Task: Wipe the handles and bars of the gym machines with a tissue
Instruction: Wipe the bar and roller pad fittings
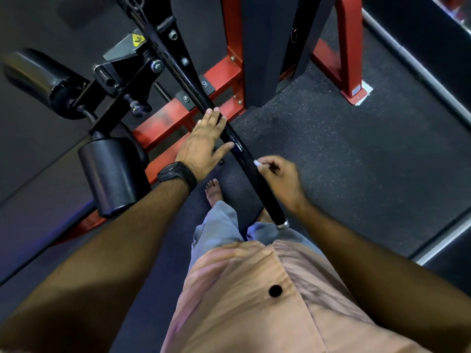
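Tissue point(257, 163): one small white wad, pinched in my right grip point(279, 178) and pressed to the right edge of the bar point(242, 151), below its middle.
Bar: one, long, black and glossy. It slants from the machine at upper left down to a chrome end cap point(283, 223) near my waist.
Right grip: clenched on the tissue, thumb and fingertips curled round it; only the wad's tip shows.
Left grip point(204, 143): released, fingers straight and spread, laid across the bar just above the tissue, thumb tip touching the bar.
Writing: one yellow warning sticker point(137, 40) on a grey plate of the machine — a black pictogram, no words I can read. One small label point(355, 92) on the red foot at upper right is too small to read.
Watch point(178, 175): one, black, on my left wrist.
Roller pads: two, black and cylindrical — the near pad point(114, 174) just left of my left wrist, the far pad point(38, 77) at the far left.
Frame point(224, 75): red steel, bolted, standing on the floor point(356, 161), which is dark speckled rubber.
Feet: one bare foot point(214, 189) shows between my arms; a second is mostly hidden behind the bar.
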